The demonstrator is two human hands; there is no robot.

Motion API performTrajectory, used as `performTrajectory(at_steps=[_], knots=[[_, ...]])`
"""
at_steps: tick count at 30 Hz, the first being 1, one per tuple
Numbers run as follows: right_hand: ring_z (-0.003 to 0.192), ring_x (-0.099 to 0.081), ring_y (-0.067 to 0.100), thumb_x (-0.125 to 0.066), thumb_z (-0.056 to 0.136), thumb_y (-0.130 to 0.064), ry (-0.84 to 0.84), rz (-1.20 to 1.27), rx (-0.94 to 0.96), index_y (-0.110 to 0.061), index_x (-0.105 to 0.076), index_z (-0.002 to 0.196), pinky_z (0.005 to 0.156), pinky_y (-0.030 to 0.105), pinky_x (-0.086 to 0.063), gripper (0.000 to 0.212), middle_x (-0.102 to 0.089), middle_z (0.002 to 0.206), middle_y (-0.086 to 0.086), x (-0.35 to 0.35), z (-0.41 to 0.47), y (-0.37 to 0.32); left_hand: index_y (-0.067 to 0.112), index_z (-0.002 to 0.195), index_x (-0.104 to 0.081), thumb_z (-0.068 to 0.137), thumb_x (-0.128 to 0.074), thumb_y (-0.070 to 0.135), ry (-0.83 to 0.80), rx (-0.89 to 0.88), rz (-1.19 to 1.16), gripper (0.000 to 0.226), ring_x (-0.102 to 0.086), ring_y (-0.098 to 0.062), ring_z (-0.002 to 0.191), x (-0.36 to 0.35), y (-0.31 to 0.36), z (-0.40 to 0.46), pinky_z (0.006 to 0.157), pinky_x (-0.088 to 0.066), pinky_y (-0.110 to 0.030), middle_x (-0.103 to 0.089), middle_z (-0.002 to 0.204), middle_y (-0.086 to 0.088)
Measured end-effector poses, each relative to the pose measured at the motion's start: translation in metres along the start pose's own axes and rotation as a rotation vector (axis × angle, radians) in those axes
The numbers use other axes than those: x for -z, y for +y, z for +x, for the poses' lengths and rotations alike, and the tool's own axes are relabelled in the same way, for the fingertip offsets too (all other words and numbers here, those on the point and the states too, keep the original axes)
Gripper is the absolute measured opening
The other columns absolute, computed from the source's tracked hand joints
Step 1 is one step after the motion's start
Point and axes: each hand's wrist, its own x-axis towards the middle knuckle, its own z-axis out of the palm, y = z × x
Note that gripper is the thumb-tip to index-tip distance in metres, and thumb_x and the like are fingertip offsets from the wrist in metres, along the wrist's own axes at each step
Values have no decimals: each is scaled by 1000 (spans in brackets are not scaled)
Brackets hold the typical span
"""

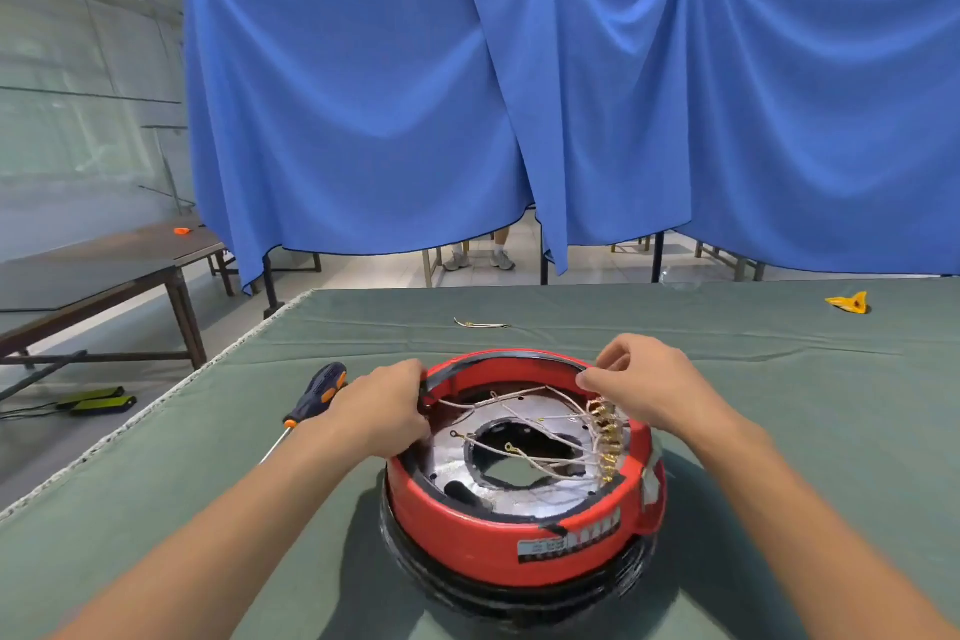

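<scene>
Gripping red housing (493, 551): left hand (387, 411) | right hand (644, 382) pinching wire (519, 392) | screwdriver (317, 392) beside left

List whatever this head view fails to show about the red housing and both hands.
Head view:
1. Right hand: whether it pinches a white wire or the red round plastic housing's rim; too small.
2. Left hand: fingertips hidden at the rim it grips.
3. White label on the housing: print blurred.
4. Dark, orange-trimmed screwdriver: shaft partly behind the left forearm.
</scene>
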Motion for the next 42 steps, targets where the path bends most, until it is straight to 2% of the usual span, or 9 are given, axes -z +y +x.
performTrajectory(at_steps=[6, 11, 14, 19, 24, 28, 32, 35, 42], knots=[[114, -49, 22, -62, 77, -39, 68, -24, 112, -23, -57, 113, 89, 32, -42, 40, -58, 117, 0, -8, 1, 0, 32, 134, -40, 82, -59, 19, 1, -269, 113, 57, -53, -27, 116, 6, 31, 26, 86, -43, -34, -55, 130, 0], [87, -59, 17, -64, 74, -36, -60, 2, 115, -28, -55, 97, 72, 31, -49, 26, -64, 94, -5, -7, 5, 0, 43, 133, -40, 84, -52, 9, 165, -529, 119, 61, -54, -21, 114, 9, 57, 31, 83, -47, -33, -56, 130, 9], [76, -57, 20, -59, 78, -23, -57, -87, 163, -25, -56, 88, 56, 29, -39, 11, -59, 79, -5, -11, 7, -1, 40, 136, -41, 86, -53, 7, 270, -650, 111, 61, -55, -17, 114, 1, 69, 31, 90, -49, -36, -56, 131, 10], [84, -60, 28, -54, 79, -12, -83, -183, 173, -20, -65, 91, 69, 31, -49, 18, -67, 86, 3, -19, 10, 7, 33, 128, -50, 86, -62, 30, 163, -435, 33, 44, -54, -22, 116, -17, 54, 38, 90, -46, -34, -60, 125, 5], [86, -64, 17, -64, 76, -27, -126, -81, 164, -29, -64, 93, 78, 33, -53, 16, -69, 91, -5, -16, 12, 8, 37, 116, -61, 93, -54, 31, 166, -344, -44, 25, -59, -27, 107, -18, 43, 35, 87, -48, -38, -67, 113, 2], [105, -52, 13, -69, 74, -41, -11, -75, 205, -29, -60, 112, 87, 29, -44, 40, -58, 107, -9, -7, 8, 0, 34, 107, -65, 91, -54, 25, 203, -318, 17, 22, -61, -32, 100, -17, 47, 34, 79, -50, -37, -69, 104, -3], [95, -54, 11, -64, 79, -36, 125, -64, 284, -30, -65, 93, 77, 29, -45, 16, -58, 88, -14, -5, -2, -16, 23, 96, -65, 88, -51, 15, 284, -180, 77, 18, -61, -35, 93, -23, 46, 30, 64, -40, -31, -67, 96, -7], [86, -63, 14, -60, 79, -30, 43, -69, 264, -26, -68, 82, 76, 32, -52, 9, -67, 84, -11, -15, -8, -22, 16, 93, -63, 85, -48, 8, 295, -87, 121, 19, -61, -34, 94, -26, 46, 27, 64, -36, -31, -66, 98, -9], [97, -60, 14, -60, 86, -31, -106, -154, 231, -27, -68, 102, 85, 29, -48, 18, -67, 103, -8, -27, -2, -20, 17, 91, -58, 83, -51, 15, 301, -29, 28, 11, -56, -32, 85, -24, 47, 24, 63, -32, -30, -63, 98, -6]])
